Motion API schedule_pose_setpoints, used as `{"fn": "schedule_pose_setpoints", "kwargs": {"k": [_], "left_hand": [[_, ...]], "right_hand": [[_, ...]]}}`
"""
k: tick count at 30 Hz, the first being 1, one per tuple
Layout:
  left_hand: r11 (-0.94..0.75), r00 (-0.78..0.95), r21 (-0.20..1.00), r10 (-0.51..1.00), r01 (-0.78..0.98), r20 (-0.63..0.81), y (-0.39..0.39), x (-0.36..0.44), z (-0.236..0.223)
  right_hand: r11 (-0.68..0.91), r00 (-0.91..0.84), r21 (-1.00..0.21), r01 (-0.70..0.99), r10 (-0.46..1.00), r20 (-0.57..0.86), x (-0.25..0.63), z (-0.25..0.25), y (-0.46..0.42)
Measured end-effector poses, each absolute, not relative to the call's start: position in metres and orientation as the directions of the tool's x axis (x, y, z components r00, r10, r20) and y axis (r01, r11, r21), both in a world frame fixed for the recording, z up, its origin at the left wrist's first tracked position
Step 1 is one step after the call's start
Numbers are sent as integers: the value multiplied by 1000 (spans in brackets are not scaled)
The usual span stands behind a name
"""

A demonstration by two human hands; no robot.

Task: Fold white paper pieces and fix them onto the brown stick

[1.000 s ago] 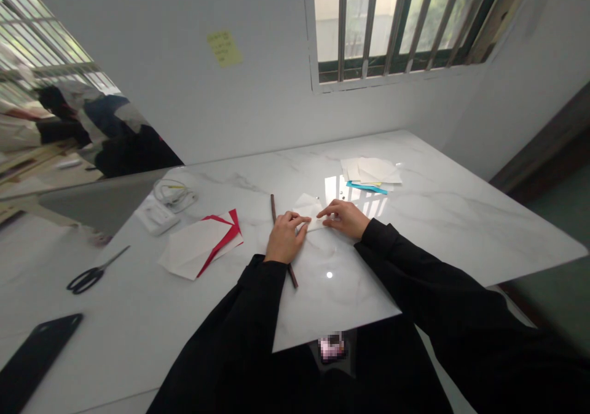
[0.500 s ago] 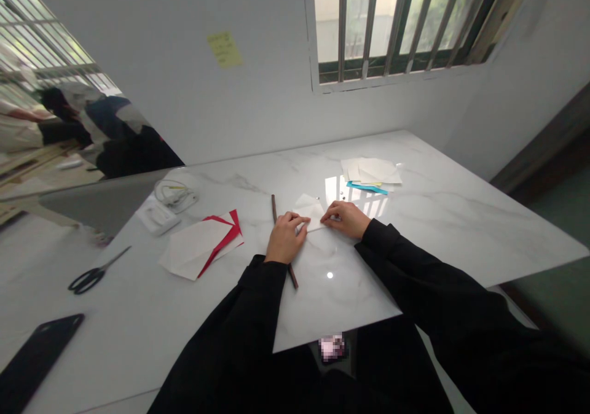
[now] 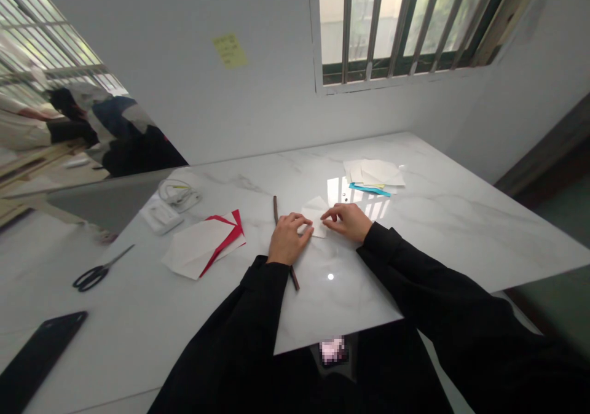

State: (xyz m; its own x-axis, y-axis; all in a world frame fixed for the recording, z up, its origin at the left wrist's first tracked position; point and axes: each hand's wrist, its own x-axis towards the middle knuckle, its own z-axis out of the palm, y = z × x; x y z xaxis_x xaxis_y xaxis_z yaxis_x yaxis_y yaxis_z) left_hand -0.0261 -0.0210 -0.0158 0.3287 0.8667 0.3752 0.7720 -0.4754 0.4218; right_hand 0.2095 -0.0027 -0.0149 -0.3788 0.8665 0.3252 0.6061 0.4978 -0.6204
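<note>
A small piece of white paper lies on the marble-patterned table between my two hands. My left hand has its fingers and thumb closed on the paper's left side. My right hand bends over the paper's right side, with thumb and index fingertips close together at it. Beneath my left hand and wrist runs a thin brown stick; its middle is hidden. Part of the paper is covered by my fingers.
To the left lie white and red paper sheets, scissors, a white box with a cable and a black phone-like slab. White and blue papers lie at the back right. Another person sits far left.
The white paper has shifted and turned slightly between my fingers, its lower edge now nearer to me. Both hands stay nearly in place; the view has moved a little.
</note>
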Motion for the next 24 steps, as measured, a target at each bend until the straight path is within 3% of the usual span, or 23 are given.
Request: {"fn": "schedule_pose_setpoints", "kwargs": {"k": [4,10,16,24], "left_hand": [[-530,402,421,842,736,358,-21,-27,-14],[-572,442,389,814,722,376,-22,-26,-12],[-554,454,430,832,713,318,-22,-24,-11],[-548,448,436,836,714,317,-22,-22,-10]], "right_hand": [[321,-112,-661,678,934,339,224,-22,9],[318,-165,-710,629,946,278,227,-26,12],[197,-74,-839,507,980,185,223,-26,12],[237,-163,-825,513,971,178,218,-20,6]]}}
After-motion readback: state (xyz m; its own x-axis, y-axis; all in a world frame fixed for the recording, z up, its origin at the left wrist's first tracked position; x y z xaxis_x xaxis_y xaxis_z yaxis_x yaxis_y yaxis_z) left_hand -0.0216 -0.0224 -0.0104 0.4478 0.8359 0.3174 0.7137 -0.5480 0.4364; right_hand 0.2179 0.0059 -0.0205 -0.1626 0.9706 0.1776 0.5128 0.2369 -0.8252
